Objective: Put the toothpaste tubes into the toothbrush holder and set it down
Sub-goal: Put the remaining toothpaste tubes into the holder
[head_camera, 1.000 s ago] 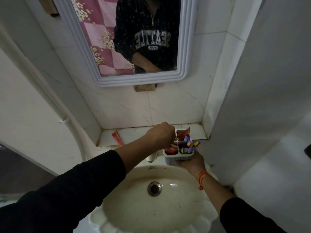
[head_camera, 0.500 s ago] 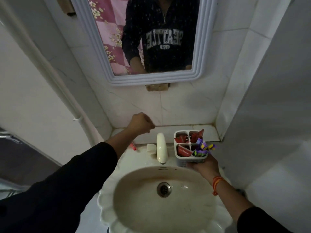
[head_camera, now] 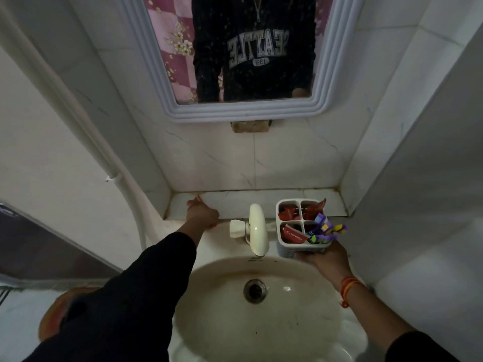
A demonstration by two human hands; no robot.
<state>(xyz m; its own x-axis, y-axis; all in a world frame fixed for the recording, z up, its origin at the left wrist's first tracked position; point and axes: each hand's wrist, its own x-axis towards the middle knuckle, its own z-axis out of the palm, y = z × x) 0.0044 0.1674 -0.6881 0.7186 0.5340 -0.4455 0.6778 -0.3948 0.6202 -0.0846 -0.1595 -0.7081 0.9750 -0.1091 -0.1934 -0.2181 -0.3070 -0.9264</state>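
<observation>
My right hand [head_camera: 328,258] grips a white four-compartment toothbrush holder [head_camera: 279,232] from below, held upright above the sink's back right rim. Red toothpaste tubes fill three compartments, one marked Colgate [head_camera: 294,235]. Purple and yellow toothbrushes [head_camera: 326,229] stick out of the front right compartment. My left hand [head_camera: 202,212] rests at the left end of the tiled ledge [head_camera: 235,202], fingers closed over a red toothpaste tube [head_camera: 198,197]. Only the tube's red ends show beside the hand.
A cream tap [head_camera: 257,228] stands between my hands, over the basin [head_camera: 222,309]. A mirror with a white frame [head_camera: 235,113] hangs above the ledge. Walls close in on both sides, with a white pipe [head_camera: 78,113] on the left.
My left hand left the holder, swung left and came down on the red tube on the ledge. The holder stayed in my right hand, and my view shifted left.
</observation>
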